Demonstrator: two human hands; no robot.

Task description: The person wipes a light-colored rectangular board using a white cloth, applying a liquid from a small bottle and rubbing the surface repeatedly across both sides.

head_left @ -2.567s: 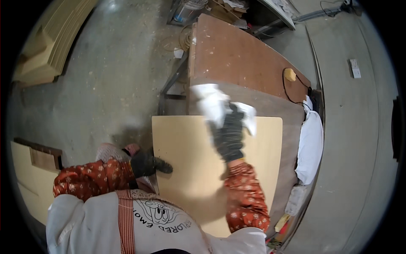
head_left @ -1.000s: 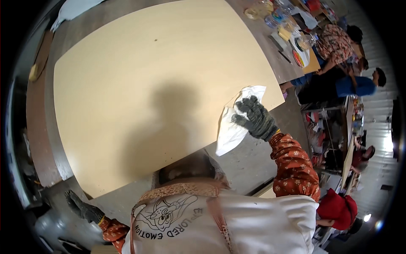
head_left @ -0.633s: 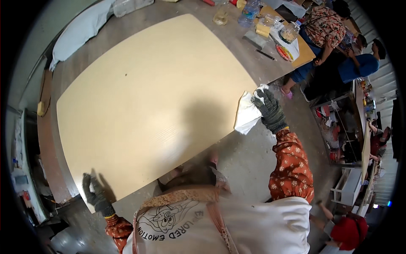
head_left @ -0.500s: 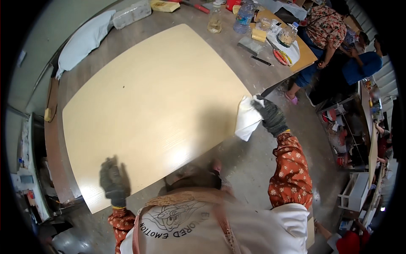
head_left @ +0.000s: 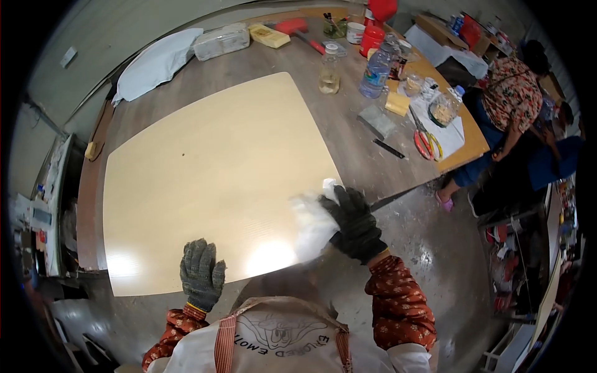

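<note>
A large cream panel [head_left: 217, 186] with a dark speck lies flat on the brown work table [head_left: 348, 143], its near edge overhanging toward me. My right hand [head_left: 354, 225], in a dark grey knit glove, is closed on a crumpled white cloth [head_left: 313, 224] at the panel's right edge. Part of the cloth spreads over the panel and is blurred by motion. My left hand [head_left: 202, 275], gloved alike, rests at the near edge with its fingers stretched flat and nothing in them.
Scissors [head_left: 424, 140], a black strip [head_left: 389, 148], a grey block [head_left: 376, 122] and bottles [head_left: 376, 74] stand or lie on the table's right side. Along the back are a red-headed hammer [head_left: 292, 27], a yellow sponge [head_left: 269, 35] and a wrapped block [head_left: 222, 41]. A person [head_left: 513, 93] is at the right.
My right hand has brought the cloth from beyond the panel's right edge inward over its near right corner. My left hand sits farther right along the near edge. The view has shifted.
</note>
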